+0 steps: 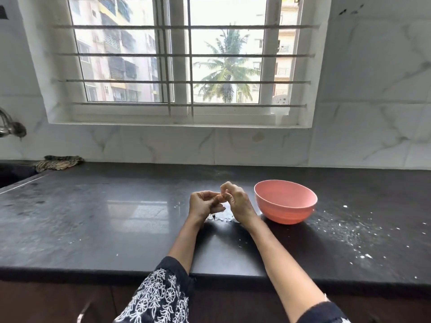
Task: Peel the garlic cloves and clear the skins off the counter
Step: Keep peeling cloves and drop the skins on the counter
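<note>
Grip: both hands meet just right of the frame's centre, raised a little above the dark surface (pixel 116 217). The left hand (pixel 204 205) has its fingers curled round a small pale garlic clove (pixel 219 197); the right hand (pixel 235 201) pinches at the same clove with its fingertips, likely pulling skin away.
Why held so: one hand steadies while the other strips, and working over the surface lets the skins drop in one spot.
Skins: a small heap of pale garlic skins (pixel 220 219) lies directly beneath the hands.
Bowl: a pink bowl (pixel 285 201) stands just right of the right hand, probably within reach to receive peeled cloves; its contents cannot be made out.
Scatter: white flecks (pixel 349 234) dot the surface at lower right.
Further out: a striped cloth (pixel 58 163) lies at the left edge, below a barred window (pixel 179 59).
</note>
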Demonstrator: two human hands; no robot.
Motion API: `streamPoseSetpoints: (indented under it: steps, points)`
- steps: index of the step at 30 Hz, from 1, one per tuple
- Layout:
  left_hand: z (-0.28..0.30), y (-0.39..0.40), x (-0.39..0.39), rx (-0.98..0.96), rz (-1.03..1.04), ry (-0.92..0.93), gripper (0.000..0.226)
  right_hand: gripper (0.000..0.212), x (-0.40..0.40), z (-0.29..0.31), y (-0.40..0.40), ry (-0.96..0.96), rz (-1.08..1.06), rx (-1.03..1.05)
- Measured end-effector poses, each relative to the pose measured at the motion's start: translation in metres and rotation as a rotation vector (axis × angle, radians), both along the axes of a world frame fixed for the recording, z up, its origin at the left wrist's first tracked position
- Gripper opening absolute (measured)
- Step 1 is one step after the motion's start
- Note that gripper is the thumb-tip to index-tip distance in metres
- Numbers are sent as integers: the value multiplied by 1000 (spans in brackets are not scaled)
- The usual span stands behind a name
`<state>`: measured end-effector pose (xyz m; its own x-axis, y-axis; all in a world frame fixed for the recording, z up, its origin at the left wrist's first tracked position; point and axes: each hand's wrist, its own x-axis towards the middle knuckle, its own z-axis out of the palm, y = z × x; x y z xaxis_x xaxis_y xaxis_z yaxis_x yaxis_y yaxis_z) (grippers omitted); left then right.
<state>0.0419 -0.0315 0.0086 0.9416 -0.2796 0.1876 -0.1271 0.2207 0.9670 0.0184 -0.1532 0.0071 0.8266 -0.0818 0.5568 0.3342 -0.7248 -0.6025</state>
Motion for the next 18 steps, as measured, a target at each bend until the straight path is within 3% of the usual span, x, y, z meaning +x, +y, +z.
streamPoseSetpoints:
  steps: [8,18]
  points:
    - [2,0,-4,-86,-29,27,3,8,-4,2,3,-51,-48,39]
    - [10,4,-7,-230,118,92,11,6,-3,6,0,-157,-109,152]
